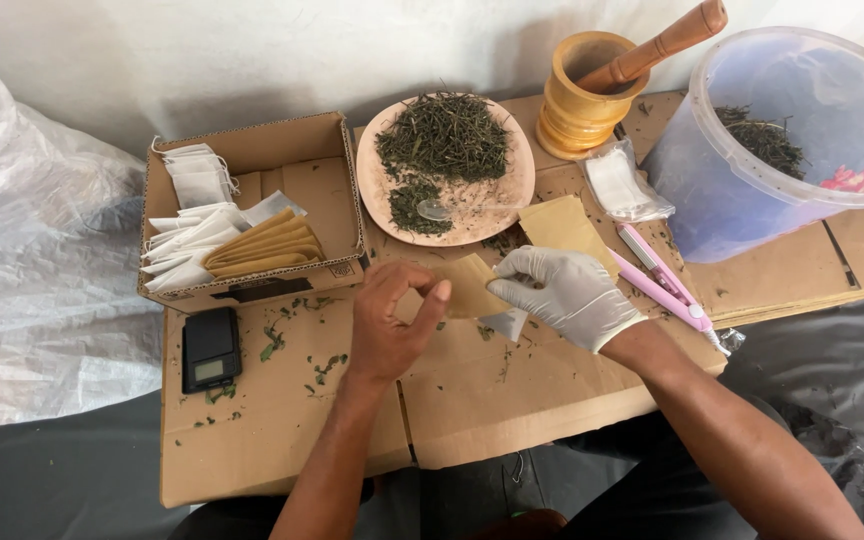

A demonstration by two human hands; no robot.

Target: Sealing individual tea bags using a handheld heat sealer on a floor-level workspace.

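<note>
Head view: tan paper pouch (469, 285) pinched between both hands' fingers (432, 292).

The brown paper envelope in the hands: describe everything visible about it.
The brown paper envelope is a small flat sleeve of tan kraft-looking paper, unprinted on the side that shows. It is held just above the cardboard work surface, below the plate of dried herbs. The bare left hand pinches its left edge, while the white-gloved right hand grips its right side and covers part of it. A white sachet pokes out below it. Whether its mouth is open cannot be told.
</note>
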